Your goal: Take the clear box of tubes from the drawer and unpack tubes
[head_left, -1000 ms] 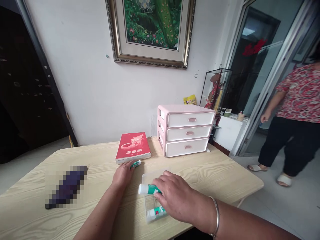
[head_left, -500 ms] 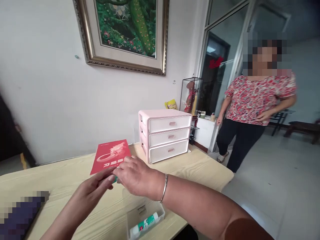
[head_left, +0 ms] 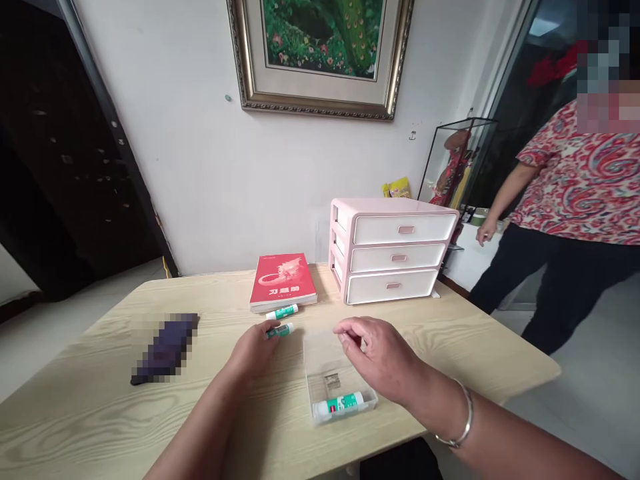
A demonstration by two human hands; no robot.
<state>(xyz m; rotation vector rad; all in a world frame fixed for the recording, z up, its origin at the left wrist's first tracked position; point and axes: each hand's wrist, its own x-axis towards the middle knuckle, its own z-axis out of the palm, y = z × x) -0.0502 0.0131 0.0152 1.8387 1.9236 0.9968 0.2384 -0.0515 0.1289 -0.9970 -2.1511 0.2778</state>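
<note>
My left hand (head_left: 256,352) has its fingers around one end of a green-and-white glue stick (head_left: 280,331), low over the table. Just beyond it, a second glue stick (head_left: 283,312) lies along the front of a red-covered book (head_left: 284,275). My right hand (head_left: 377,357), with a bracelet at its wrist, is curled above the far right side of a clear plastic box (head_left: 316,380). Its thumb and forefinger come together near the box's far edge; whether they pinch anything is hidden. Inside the box, another glue stick (head_left: 341,404) lies at the near end.
A pink-and-white drawer unit (head_left: 397,257) stands at the back of the wooden table (head_left: 210,293). On the left lies a dark, blurred-out item (head_left: 167,350). A person in a patterned top (head_left: 565,187) stands beyond the right edge, near a glass display case (head_left: 453,167).
My hands, together before over the book, are now apart: the left sets low with a glue stick, the right above the box. A glue stick shows by the book. The view has turned left.
</note>
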